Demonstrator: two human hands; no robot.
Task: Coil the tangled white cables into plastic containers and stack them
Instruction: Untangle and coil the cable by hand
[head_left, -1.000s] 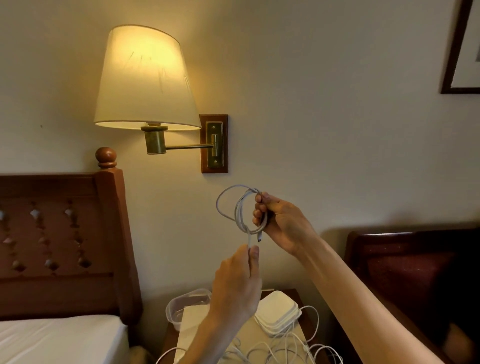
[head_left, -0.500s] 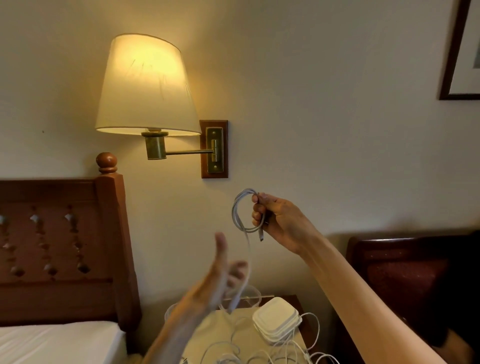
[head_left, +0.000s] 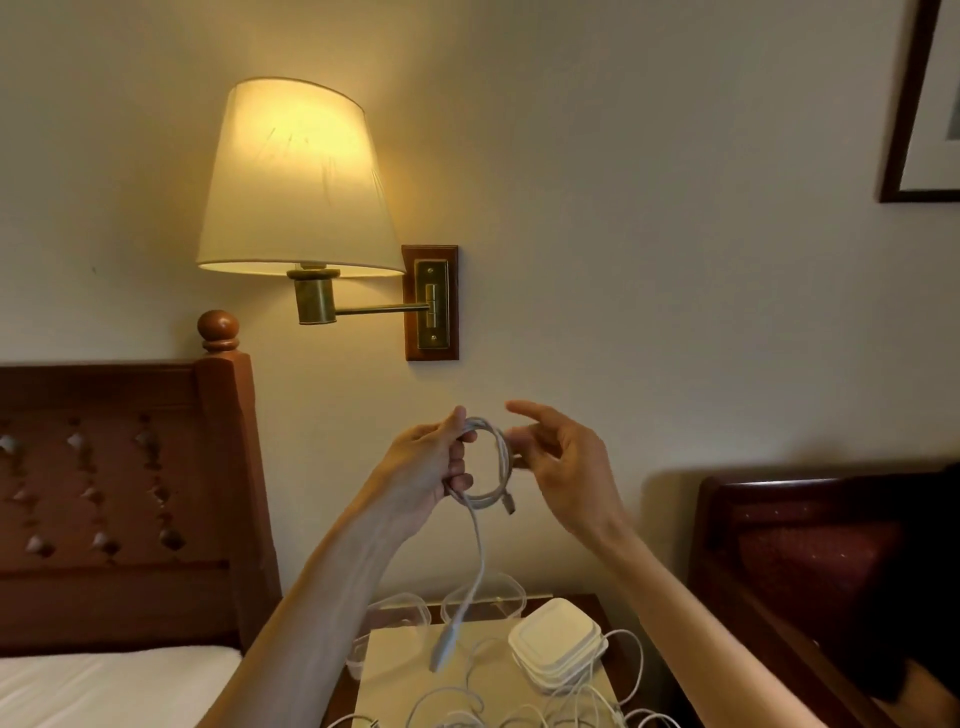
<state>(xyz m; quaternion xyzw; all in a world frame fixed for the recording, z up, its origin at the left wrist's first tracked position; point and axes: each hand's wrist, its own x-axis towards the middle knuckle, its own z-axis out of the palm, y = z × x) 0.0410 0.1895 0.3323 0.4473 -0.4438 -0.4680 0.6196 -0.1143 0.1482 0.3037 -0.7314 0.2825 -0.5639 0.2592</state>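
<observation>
Head view – only one camera. Left hand (head_left: 434, 470) grips the coiled white cable (head_left: 491, 467) on the loop's left side, fingers curled round the bundled turns, thumb on top. Right hand (head_left: 558, 465) sits just beside the loop's right edge, fingers loosely spread; fingertips look blurred against the strands, so whether they touch or pinch is not clear. Coil is held up in front of the wall, roughly upright, its open face toward the camera. A short plug end (head_left: 510, 503) sticks out at the lower right of the loop. From the loop's bottom a loose tail (head_left: 478, 561) hangs nearly straight down, ending in a thicker connector (head_left: 445, 642) over the nightstand (head_left: 597, 605).

Below, on the nightstand: a stack of white lidded containers (head_left: 558, 644) at right, clear empty tubs (head_left: 485, 597) behind the tail, more tangled white cables (head_left: 519, 714) along the bottom edge. Wall lamp (head_left: 296, 182) lit above, headboard (head_left: 119, 499) at left.

Key relation – the uncoiled tail runs vertically, straight below the coil and between the two forearms. The right hand is free and no farther from it than the left, so my judgement is that it suits gathering that tail into another turn while the left keeps the loop. One cable nearly coiled, several left.
</observation>
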